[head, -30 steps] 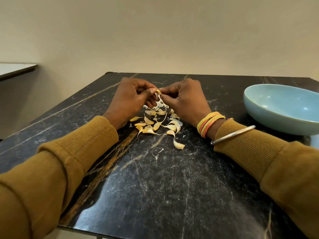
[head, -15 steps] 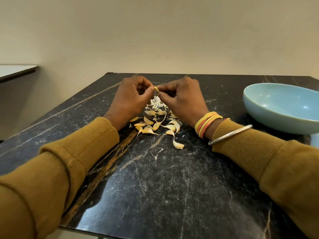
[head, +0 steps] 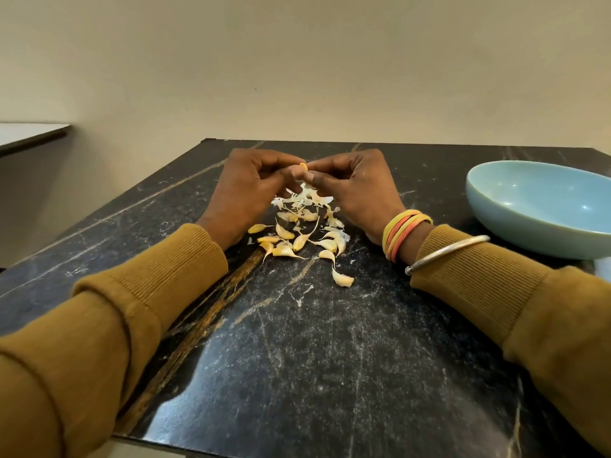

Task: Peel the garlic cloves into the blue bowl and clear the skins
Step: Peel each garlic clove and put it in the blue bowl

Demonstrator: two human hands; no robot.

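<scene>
- The left hand (head: 246,190) and right hand (head: 355,186) meet above the black marble desk (head: 297,358), both pinching one garlic clove (head: 303,166) between their fingers (head: 291,175).
- Papery skins (head: 304,200) hang and lie just below the hands.
- Loose cloves (head: 297,241) lie scattered between the wrists.
- A blue bowl (head: 542,206) sits well to the right.

The worktop (head: 297,342) is black stone veined white and ochre. The bowl (head: 542,223) is pale blue. Garlic cloves (head: 299,241) are cream and yellow, skins (head: 305,198) white. Sleeves (head: 139,302) mustard; wristbands (head: 401,231) yellow and coral; bangle (head: 446,254) silver.
</scene>
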